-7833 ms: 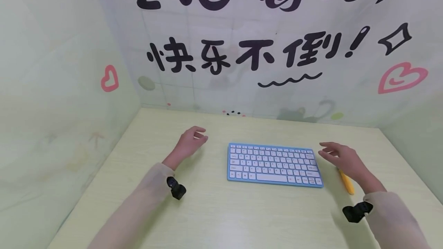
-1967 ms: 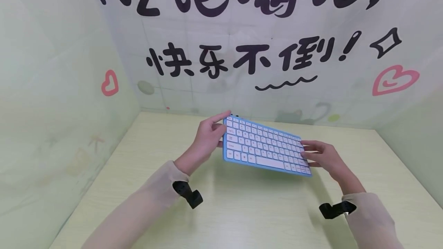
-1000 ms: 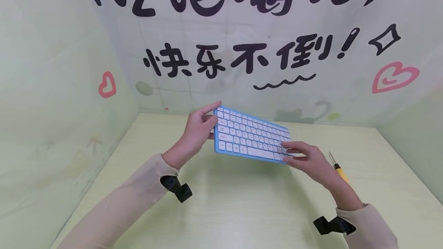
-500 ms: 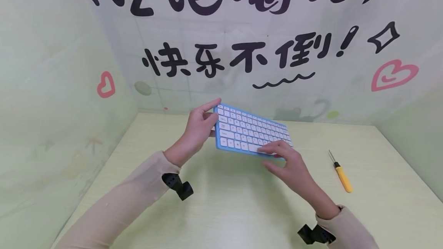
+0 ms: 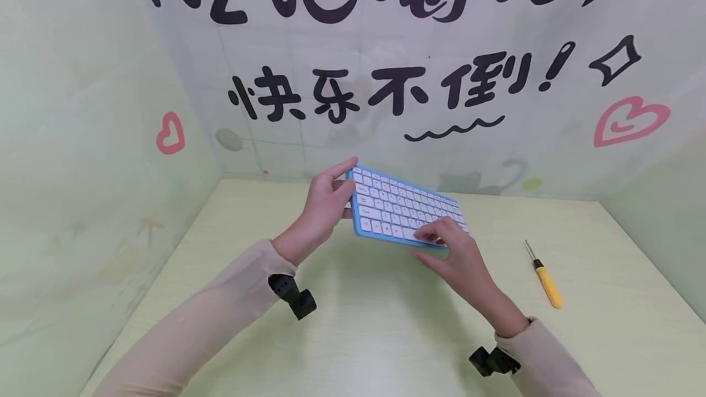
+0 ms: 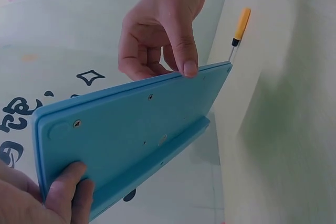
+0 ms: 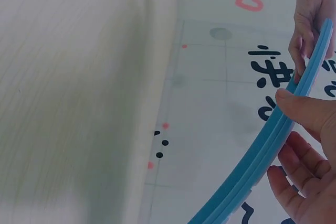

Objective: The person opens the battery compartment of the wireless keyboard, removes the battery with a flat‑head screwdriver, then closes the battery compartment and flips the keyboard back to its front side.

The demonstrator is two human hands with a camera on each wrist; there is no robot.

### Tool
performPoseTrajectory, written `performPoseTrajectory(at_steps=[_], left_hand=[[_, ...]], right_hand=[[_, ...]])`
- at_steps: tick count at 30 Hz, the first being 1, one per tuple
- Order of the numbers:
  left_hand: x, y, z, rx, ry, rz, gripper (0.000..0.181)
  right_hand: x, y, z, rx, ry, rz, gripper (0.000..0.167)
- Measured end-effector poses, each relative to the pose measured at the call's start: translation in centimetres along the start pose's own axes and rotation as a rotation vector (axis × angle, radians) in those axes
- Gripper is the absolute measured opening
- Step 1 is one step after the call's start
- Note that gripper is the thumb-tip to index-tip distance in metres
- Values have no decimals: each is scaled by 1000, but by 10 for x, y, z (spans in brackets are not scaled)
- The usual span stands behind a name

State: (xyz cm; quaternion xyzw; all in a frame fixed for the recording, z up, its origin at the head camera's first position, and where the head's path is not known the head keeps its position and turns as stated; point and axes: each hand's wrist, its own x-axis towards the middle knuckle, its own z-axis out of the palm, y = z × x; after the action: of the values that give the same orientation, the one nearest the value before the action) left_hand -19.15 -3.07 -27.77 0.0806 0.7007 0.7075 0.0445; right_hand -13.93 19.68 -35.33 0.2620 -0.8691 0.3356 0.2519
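A blue keyboard (image 5: 397,207) with white keys is held tilted above the table, its left end higher. My left hand (image 5: 325,201) grips that left end, with fingers bent round onto the underside. At the near long edge, my right hand (image 5: 458,256) pinches the keyboard, thumb at the rim and bent fingers on the key side. The left wrist view shows the keyboard's blue underside (image 6: 131,124) with small screws and a raised ridge, plus the right thumb (image 6: 186,61) lying over the rim. In the right wrist view the keyboard (image 7: 262,150) appears edge-on.
A screwdriver (image 5: 546,283) with a yellow handle lies on the pale table (image 5: 353,336), right of my right hand. Behind the table stands a wall sheet (image 5: 331,139) printed with black characters and pink hearts. A side panel (image 5: 83,170) rises at the left.
Both hands have lifted the keyboard off the table and tilted it. My right hand has moved left from its right end to the near edge, revealing the screwdriver. The last half second shows little movement.
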Motion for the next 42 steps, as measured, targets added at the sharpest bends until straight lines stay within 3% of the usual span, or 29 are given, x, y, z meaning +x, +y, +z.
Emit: performPoseTrajectory(at_steps=[5,10,17,23,31,42], left_hand=[[1,-1,3,-6,1,-13,48],[3,-1,8,-12,10,-33,48],[3,1,15,-76,38,-65,51],[0,7,26,-157,41,-93,57],[-1,12,38,-225,42,-84,65],[2,22,49,-383,33,-101,74]], right_hand=[[1,3,3,-42,20,-17,34],[1,5,3,-159,59,-56,31],[0,9,2,-265,142,-132,26],[3,9,1,-290,207,-133,23],[4,10,1,-284,239,-97,21],[5,7,-5,-255,301,-120,18]])
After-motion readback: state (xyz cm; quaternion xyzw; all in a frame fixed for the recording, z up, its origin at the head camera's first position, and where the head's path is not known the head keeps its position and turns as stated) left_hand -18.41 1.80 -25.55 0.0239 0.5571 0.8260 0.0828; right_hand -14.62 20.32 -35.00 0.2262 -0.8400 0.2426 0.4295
